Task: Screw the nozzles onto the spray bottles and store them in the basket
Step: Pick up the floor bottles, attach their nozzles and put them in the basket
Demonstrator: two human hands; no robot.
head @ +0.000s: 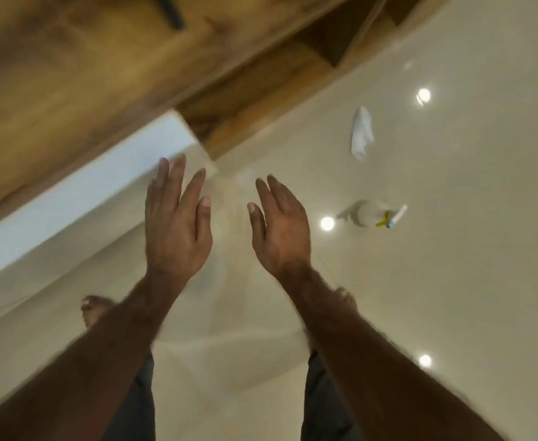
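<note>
From the head view, the left hand (pixel 175 230) and right hand (pixel 280 230) are held out side by side above the glossy cream tiled floor (pixel 452 265). The palms are turned toward each other. Each grip is apart, with fingers straight and holding nothing.

The translucent white plastic spray bottle (pixel 371 214), which has a yellow collar and a white nozzle, sits on the floor to the right of the right hand, well apart from it. A crumpled white cloth (pixel 361 133) lies farther off. A brown wooden cabinet (pixel 70 74) fills the upper left.
</note>
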